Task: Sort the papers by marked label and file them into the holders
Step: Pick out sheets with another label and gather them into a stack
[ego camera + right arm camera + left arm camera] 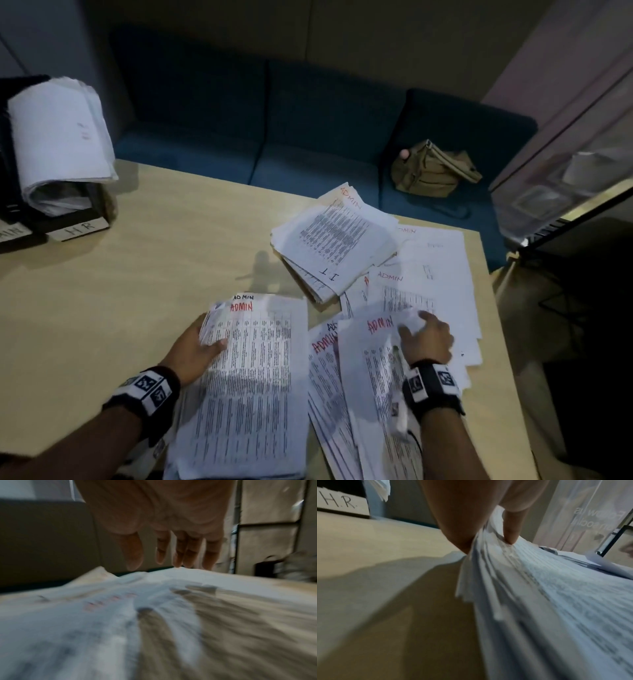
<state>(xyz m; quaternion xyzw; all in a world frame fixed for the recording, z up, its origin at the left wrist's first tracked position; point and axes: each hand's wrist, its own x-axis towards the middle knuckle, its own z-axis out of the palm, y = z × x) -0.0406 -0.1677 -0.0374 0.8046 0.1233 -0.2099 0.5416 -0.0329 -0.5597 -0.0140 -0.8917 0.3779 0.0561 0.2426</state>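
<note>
The desk (137,291) carries the HR holder (73,219) at far left, an IT-marked pile (329,246) at far centre, and loose ADMIN sheets (424,274) spread right. The near ADMIN stack (246,377) is pinched at its far-left corner by the left hand (195,346). The right hand (428,337), fingers spread and holding nothing, hovers over a crumpled ADMIN sheet (373,342). Best to flatten it and check the label before adding it squarely to the stack.

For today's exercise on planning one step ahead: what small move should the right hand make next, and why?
Probably slide the loose sheet marked ADMIN onto the ADMIN stack that the left hand grips: the right hand lies open on it, and the labels match.
</note>
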